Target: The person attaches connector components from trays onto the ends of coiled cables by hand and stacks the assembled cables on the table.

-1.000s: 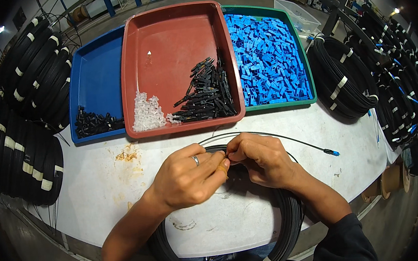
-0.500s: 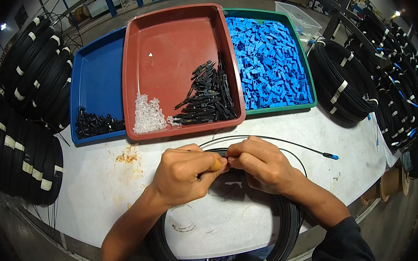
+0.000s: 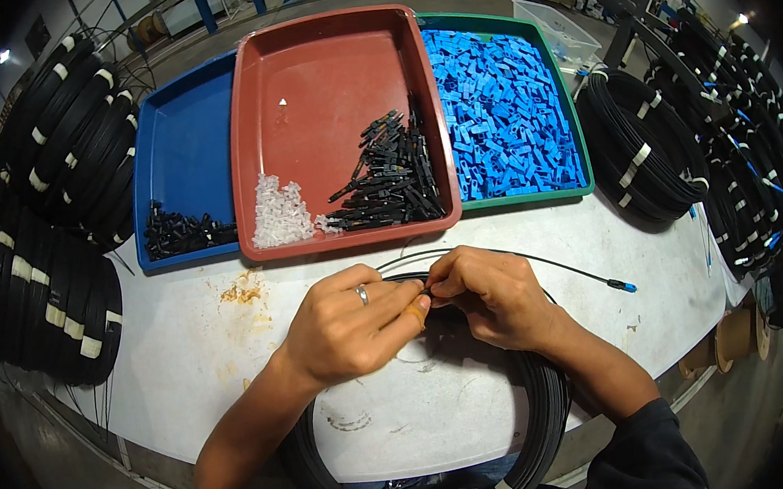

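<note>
My left hand [image 3: 347, 326] and my right hand [image 3: 492, 296] meet fingertip to fingertip over the far side of a large coil of black cable [image 3: 541, 417]. Both are closed in a pinch around something small and dark, mostly hidden by the fingers; I cannot tell whether it is cable or a fitting. A ring and a yellowish band show on left-hand fingers. White tape wraps the coil at its near side, which hangs over the table edge. From behind my hands a loose cable end runs right across the table to a blue-tipped connector [image 3: 622, 286].
Beyond my hands stand a red tray [image 3: 305, 77] with black connector parts and clear pieces, a blue tray [image 3: 181, 123] with black parts, and a green tray [image 3: 577, 152] full of blue clips. Taped cable coils [image 3: 46, 299] flank the white table [image 3: 188, 352], with another coil [image 3: 642, 151] at right.
My left fingers have straightened and laid over the pinch point, showing the ring. My right hand has shifted slightly up with its fingers turned downward. The trays are as before.
</note>
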A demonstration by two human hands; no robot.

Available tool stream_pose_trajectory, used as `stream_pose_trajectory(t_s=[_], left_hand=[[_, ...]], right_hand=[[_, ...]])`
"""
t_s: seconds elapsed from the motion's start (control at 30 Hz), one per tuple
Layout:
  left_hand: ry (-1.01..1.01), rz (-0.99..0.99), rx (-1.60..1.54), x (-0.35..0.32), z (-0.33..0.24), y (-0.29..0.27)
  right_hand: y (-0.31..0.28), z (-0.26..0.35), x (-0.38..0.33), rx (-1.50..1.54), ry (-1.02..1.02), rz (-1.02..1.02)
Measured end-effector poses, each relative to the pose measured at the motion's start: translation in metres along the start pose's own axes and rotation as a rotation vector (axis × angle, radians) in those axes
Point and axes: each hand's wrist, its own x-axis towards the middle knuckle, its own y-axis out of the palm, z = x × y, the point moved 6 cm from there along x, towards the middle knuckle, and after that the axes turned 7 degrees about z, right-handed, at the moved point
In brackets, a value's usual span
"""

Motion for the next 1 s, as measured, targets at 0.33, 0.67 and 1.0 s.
stream_pose_trajectory(t_s=[0.33,0.67,1.0], left_hand=[[-0.443,0.022,-0.465,-0.008,0.023,0.001],[-0.150,-0.014,-0.198,-0.007,0.007,0.002],[0.038,-0.007,0.108,-0.003,-0.012,-0.007]], right_hand=[[0.000,0.015,-0.002,-0.286,-0.149,-0.008],[-0.002,0.008,-0.001,-0.112,-0.115,0.026],[-0.002,0.006,-0.002,-0.044,-0.078,-0.016]])
